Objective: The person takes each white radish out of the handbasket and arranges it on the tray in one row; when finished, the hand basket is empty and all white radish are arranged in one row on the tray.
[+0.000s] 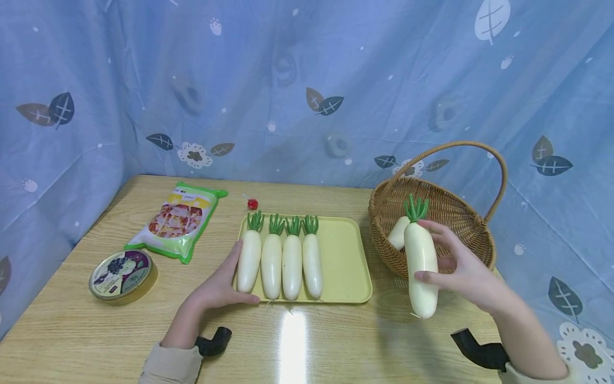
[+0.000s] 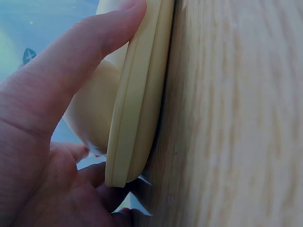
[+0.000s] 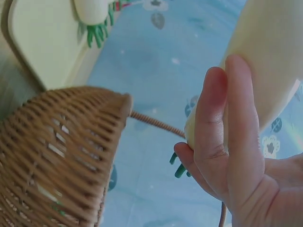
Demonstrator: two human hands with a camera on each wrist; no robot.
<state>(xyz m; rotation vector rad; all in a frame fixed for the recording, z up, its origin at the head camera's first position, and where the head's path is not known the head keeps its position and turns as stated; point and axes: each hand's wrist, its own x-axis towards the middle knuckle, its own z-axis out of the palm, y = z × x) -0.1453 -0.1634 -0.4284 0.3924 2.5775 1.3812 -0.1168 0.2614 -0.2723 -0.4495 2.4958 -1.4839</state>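
Note:
My right hand (image 1: 462,266) holds a white radish (image 1: 422,269) with green leaf stubs, in front of the wicker basket (image 1: 384,234). The right wrist view shows its fingers (image 3: 244,109) lying along the radish's side. Another white radish (image 1: 397,234) lies inside the basket. On the pale yellow tray (image 1: 342,261), several white radishes (image 1: 272,266) stand in a row, leaves toward the back. My left hand (image 1: 223,285) grips the tray's near left corner; in the left wrist view its thumb (image 2: 109,30) presses along the rim, and the other fingers are partly hidden behind the corner.
A green-edged food packet (image 1: 179,221) and a round tin (image 1: 122,274) sit on the left of the wooden table (image 1: 225,357). Behind the tray is a small red object (image 1: 252,204). The basket's tall handle (image 1: 502,176) arches up. A blue patterned curtain (image 1: 268,90) hangs behind.

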